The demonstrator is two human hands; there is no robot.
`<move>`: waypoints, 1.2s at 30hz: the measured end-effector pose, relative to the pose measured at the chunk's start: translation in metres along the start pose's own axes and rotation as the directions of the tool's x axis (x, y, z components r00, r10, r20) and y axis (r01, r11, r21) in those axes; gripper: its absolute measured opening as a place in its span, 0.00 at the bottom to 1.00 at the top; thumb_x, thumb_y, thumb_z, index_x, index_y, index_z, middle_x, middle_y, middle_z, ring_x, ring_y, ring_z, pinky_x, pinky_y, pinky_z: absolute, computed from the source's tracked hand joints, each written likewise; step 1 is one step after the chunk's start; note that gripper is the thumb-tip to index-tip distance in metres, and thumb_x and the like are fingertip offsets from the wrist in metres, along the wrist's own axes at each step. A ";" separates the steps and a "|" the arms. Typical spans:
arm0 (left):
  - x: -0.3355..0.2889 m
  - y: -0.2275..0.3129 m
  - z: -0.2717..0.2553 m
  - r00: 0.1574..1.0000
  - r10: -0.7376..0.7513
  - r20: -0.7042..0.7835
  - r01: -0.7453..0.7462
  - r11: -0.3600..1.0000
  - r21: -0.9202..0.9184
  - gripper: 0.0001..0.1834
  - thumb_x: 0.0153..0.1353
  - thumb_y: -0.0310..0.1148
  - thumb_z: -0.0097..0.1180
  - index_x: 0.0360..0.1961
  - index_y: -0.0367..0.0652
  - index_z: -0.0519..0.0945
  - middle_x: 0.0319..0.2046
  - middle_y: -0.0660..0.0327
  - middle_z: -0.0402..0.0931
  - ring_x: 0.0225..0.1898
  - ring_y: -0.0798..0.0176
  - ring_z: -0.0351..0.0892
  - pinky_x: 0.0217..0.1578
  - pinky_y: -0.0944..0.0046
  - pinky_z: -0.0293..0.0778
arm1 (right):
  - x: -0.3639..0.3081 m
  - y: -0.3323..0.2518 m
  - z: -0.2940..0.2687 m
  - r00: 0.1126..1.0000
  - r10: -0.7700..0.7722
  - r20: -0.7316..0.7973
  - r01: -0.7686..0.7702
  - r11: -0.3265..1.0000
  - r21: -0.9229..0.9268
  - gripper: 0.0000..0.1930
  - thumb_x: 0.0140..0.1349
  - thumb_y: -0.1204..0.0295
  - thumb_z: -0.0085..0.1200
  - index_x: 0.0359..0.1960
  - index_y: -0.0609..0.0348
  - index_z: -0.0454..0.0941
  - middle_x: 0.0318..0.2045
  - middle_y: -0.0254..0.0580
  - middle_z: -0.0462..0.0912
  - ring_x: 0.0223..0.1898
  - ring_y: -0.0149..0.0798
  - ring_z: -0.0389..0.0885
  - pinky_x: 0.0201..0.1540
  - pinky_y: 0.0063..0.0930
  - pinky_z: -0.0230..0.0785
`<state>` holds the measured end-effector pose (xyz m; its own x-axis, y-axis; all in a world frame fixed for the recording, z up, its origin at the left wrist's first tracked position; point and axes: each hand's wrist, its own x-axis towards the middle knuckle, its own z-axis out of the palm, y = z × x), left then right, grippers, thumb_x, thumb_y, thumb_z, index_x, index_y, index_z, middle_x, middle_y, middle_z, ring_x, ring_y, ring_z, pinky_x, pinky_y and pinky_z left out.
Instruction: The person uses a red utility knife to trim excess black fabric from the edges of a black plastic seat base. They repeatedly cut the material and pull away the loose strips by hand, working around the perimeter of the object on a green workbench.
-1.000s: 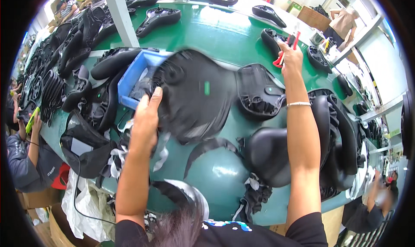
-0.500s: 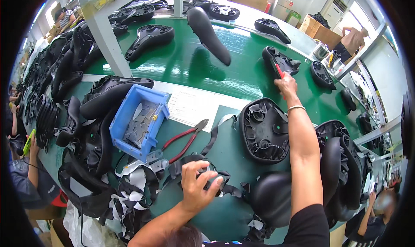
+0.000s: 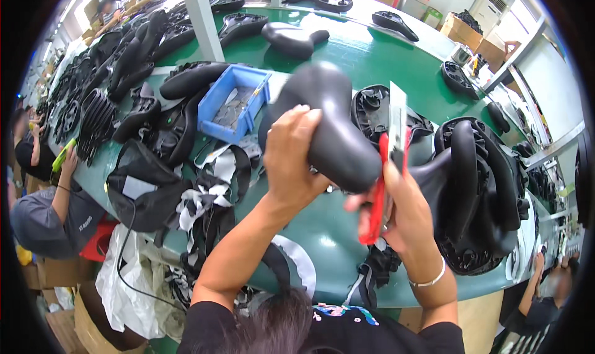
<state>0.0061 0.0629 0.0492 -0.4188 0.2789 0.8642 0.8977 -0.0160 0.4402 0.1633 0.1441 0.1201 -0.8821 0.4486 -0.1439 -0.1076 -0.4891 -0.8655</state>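
Observation:
A smooth black bicycle saddle (image 3: 338,137) is held up in front of me, its rounded nose tilted down to the right. My left hand (image 3: 290,149) is closed around its left side, the thumb underneath. Close to the nose, my right hand (image 3: 406,214) grips a red utility knife (image 3: 373,214) with its long, wide blade pointing up. Motion blurs some of the right fingers. Whether the blade touches the saddle I cannot tell. Behind the knife lies an upturned saddle (image 3: 372,112), partly hidden. Black and white trimmed strips (image 3: 211,196) lie left of my left forearm.
A blue bin (image 3: 217,129) with grey blade-like pieces stands left of the held saddle. Piled saddles (image 3: 474,186) crowd the right side; more heap up at far left. Saddles sit along the green belt (image 3: 353,53) beyond a metal post (image 3: 201,22). Co-workers are at both sides.
My right hand has drawn back from the belt with the knife. My left hand has left the black strips and now holds a saddle up. The view has shifted.

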 end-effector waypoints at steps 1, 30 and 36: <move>-0.005 0.006 -0.014 0.998 -0.066 -0.023 0.063 0.992 -0.108 0.31 0.43 0.28 0.67 0.51 0.36 0.71 0.45 0.48 0.75 0.46 0.49 0.77 0.46 0.55 0.72 | -0.017 0.000 -0.010 0.997 -0.071 0.022 0.073 0.988 -0.135 0.19 0.65 0.66 0.52 0.52 0.60 0.62 0.33 0.44 0.79 0.24 0.32 0.80 0.20 0.24 0.75; -0.067 0.031 -0.072 0.142 -0.846 0.513 0.989 0.097 -0.114 0.17 0.58 0.37 0.56 0.44 0.35 0.75 0.31 0.64 0.76 0.27 0.73 0.74 0.29 0.72 0.72 | -0.163 0.100 -0.078 0.996 -0.081 0.029 0.039 0.122 -0.992 0.35 0.58 0.79 0.57 0.67 0.55 0.58 0.34 0.56 0.80 0.33 0.54 0.82 0.34 0.40 0.75; -0.080 0.039 -0.085 0.165 -0.858 0.486 0.970 0.052 -0.238 0.26 0.54 0.41 0.62 0.46 0.31 0.73 0.36 0.58 0.75 0.35 0.69 0.74 0.37 0.67 0.73 | -0.081 0.077 -0.054 0.937 -0.346 0.049 0.197 0.409 -0.891 0.31 0.55 0.77 0.61 0.62 0.61 0.65 0.50 0.54 0.79 0.41 0.41 0.83 0.40 0.28 0.74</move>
<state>0.0633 -0.0412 0.0184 -0.7733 0.5261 -0.3538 -0.3922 0.0415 0.9190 0.2513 0.1106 0.0394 -0.8117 0.5531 0.1876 0.1908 0.5547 -0.8099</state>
